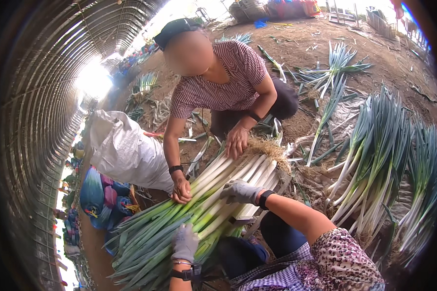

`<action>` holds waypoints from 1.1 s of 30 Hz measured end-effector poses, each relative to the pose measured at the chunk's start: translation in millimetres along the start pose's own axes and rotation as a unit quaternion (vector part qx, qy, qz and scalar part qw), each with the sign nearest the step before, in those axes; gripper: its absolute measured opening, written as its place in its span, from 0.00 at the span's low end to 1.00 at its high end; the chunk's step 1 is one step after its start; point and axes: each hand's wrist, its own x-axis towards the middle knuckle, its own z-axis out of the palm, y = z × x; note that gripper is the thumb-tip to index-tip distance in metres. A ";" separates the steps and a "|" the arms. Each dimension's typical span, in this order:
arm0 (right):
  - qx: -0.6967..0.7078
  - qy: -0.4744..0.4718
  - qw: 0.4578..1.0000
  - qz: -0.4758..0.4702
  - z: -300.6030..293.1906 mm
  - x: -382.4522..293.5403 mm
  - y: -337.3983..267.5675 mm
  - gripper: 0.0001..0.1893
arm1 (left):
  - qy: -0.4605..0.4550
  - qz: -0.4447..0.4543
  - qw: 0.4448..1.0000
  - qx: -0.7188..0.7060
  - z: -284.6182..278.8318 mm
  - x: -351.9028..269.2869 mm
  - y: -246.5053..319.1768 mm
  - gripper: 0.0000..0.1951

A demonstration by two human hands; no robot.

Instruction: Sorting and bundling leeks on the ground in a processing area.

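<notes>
A large bundle of long green onions or leeks (pixel 211 196) lies before me, with white stalks and hairy roots toward the upper right and green leaves toward the lower left. My left hand (pixel 185 242), in a grey glove, rests on the green leaves at the near side; its fingertips are partly hidden among them. My right hand (pixel 240 191), also gloved in grey, lies over the white stalks with its fingers bent down; whether it grips any of them cannot be told. Across the bundle, a co-worker's two bare hands touch the stalks. Part of a support (pixel 242 220) shows beneath the bundle.
A co-worker (pixel 222 87) crouches opposite, close to the bundle. A white woven sack (pixel 127 149) stands at the left, beside wrapped blue bundles (pixel 122 207). More piles of leeks (pixel 378 145) lie at the right. Loose stalks (pixel 331 72) are scattered on the soil floor behind.
</notes>
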 end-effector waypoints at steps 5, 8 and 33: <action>-0.006 0.004 1.000 0.009 -2.0 -0.3 -5.1 0.14 | -0.067 -0.008 0.997 0.031 -18.6 1.0 -3.3 0.11; -0.024 0.010 1.000 -0.001 -1.4 -0.1 -2.3 0.14 | -0.049 0.004 0.996 0.079 -21.4 3.7 -4.2 0.11; 0.028 0.021 0.999 -0.003 -7.2 -4.9 -9.0 0.10 | 0.173 -0.050 0.984 -0.006 30.8 -19.5 11.5 0.13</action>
